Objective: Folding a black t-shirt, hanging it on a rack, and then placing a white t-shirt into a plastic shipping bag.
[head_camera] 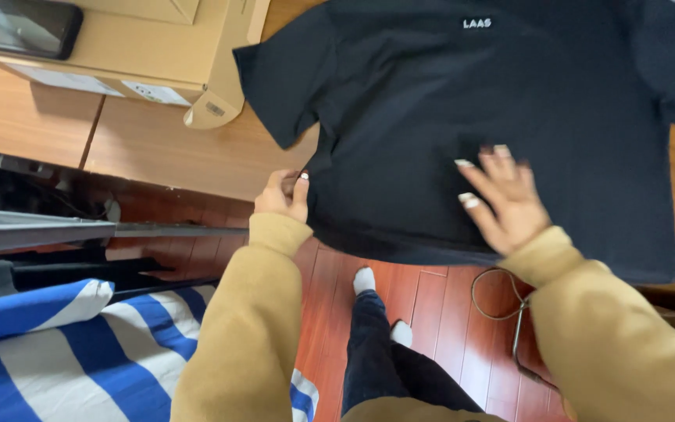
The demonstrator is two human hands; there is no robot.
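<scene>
On wooden table (197, 156): black shirt (462, 109) spread flat, hem overhanging edge. Left hand (283, 195) pinches hem, grip clamped; right hand (505, 199) flat, fingers apart. Cardboard box (142, 55) beside; red plank floor (431, 312) below.

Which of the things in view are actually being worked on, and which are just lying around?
In hand:
- black T-shirt, spread on the wooden table
- left hand, pinching its edge
- right hand, flat on the cloth

Lying about:
- cardboard box
- phone
- striped cloth
- wire hanger
</scene>
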